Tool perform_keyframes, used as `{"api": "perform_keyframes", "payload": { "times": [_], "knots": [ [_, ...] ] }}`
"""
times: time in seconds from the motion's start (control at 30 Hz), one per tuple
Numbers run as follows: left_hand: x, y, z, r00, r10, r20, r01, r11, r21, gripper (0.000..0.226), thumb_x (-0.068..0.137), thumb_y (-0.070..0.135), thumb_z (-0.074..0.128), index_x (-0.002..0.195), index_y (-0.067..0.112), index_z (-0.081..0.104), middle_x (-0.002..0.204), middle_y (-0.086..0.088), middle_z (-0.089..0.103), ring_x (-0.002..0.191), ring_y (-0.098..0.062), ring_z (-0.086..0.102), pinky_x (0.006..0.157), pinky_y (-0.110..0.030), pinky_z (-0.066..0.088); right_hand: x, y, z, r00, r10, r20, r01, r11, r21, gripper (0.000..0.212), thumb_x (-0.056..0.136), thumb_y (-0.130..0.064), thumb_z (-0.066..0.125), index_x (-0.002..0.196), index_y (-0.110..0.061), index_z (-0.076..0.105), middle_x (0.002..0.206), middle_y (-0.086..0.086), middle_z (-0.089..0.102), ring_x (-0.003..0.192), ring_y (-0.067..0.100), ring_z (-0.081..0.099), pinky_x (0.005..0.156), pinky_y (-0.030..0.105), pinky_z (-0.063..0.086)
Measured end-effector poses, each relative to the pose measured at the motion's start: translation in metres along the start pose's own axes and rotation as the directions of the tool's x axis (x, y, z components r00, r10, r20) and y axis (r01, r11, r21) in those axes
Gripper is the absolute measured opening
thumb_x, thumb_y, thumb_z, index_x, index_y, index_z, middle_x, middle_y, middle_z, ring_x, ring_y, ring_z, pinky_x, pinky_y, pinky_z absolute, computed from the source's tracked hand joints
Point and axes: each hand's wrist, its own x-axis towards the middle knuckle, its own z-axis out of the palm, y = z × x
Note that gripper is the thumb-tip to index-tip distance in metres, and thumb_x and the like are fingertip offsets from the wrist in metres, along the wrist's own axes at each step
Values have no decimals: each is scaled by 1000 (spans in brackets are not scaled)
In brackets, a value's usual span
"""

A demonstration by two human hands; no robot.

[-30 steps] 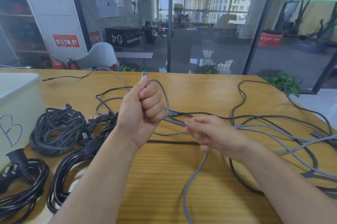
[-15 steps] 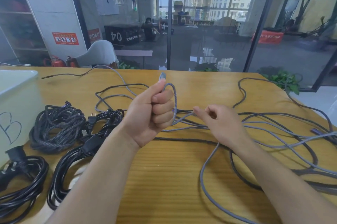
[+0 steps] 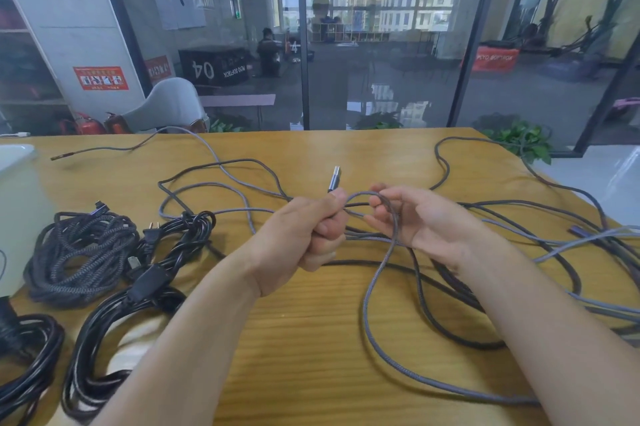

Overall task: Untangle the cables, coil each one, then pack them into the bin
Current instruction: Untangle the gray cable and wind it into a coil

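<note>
My left hand [image 3: 304, 235] grips the end of a grey braided cable [image 3: 372, 290], whose USB plug [image 3: 334, 178] sticks up above my thumb. A small loop of that cable arches from my left fist to my right hand [image 3: 419, 221], whose fingers curl round it. The rest of the grey cable drops to the wooden table [image 3: 311, 339] and sweeps right into a loose tangle of grey and dark cables [image 3: 554, 235]. The white bin [image 3: 19, 210] stands at the left edge.
Left of my arms lie a coiled dark braided cable [image 3: 79, 259], a bundled black power cord [image 3: 152, 283] and another black coil [image 3: 24, 356] at the near left corner. A thin cable [image 3: 138, 145] trails along the table's far edge. A glass wall stands beyond the table.
My right hand has risen from the table and swung its stretch of grey cable up to my left fist, forming a loop. The camera has tilted up slightly.
</note>
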Motion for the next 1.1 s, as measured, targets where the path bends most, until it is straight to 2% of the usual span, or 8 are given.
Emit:
{"api": "perform_keyframes", "payload": {
  "times": [0.17,0.27,0.47,0.53,0.63,0.77,0.9,1.1],
  "knots": [
    [-5,8,-7,993,48,-107,-81,942,-327,47,97,45,45,58,26,29,51,9,15,45,-10,9,44,-24,11,-2,7,-2,1000,-2,6,5,834,-551,32,105,-32,57,114,-3,67,95,11,79,96,27,77,93,43,61],
    [-9,13,-17,974,94,-207,-175,891,-419,47,96,45,47,57,27,29,51,9,12,45,-11,6,43,-24,10,-3,9,0,999,18,31,5,780,-626,40,107,-43,51,101,-7,66,96,14,78,98,29,77,95,44,60],
    [-14,17,-29,957,121,-263,-232,865,-446,49,98,46,46,55,27,29,46,11,17,45,-12,6,43,-25,7,-7,-7,-19,975,166,146,-32,759,-651,34,108,-31,53,112,0,66,99,17,75,103,30,74,100,47,58],
    [-14,16,-28,968,108,-225,-199,877,-436,49,98,47,46,56,27,30,47,11,15,45,-12,6,45,-26,7,-7,-6,-19,995,90,36,-39,707,-706,37,103,-36,61,110,0,70,83,8,70,81,22,71,90,44,62],
    [-13,13,-21,987,70,-148,-122,917,-381,48,97,47,45,57,27,28,51,10,12,46,-11,7,45,-25,9,-5,-4,-10,982,-146,-123,-46,444,-895,41,91,-52,74,86,-11,75,64,2,64,59,12,56,62,29,51],
    [-7,6,-7,999,28,-38,-36,968,-248,47,97,47,44,58,26,28,52,9,15,48,-11,8,45,-25,10,-6,3,2,858,-510,-58,35,172,-984,38,93,-48,73,71,-18,65,52,-9,50,50,8,44,49,20,33],
    [-1,-2,-2,1000,-7,0,7,998,-66,52,109,41,34,61,24,27,55,7,15,50,-12,10,48,-26,10,-3,11,4,774,-627,-90,180,354,-918,38,97,-44,69,75,-15,61,57,-7,48,48,7,38,47,17,33],
    [5,-11,9,1000,-28,-7,29,981,191,54,112,40,34,61,22,31,57,4,18,54,-17,12,49,-24,15,-9,13,20,883,-437,-169,266,765,-587,31,101,-39,65,86,-12,64,66,-5,53,51,4,44,49,19,38]
  ]
}}
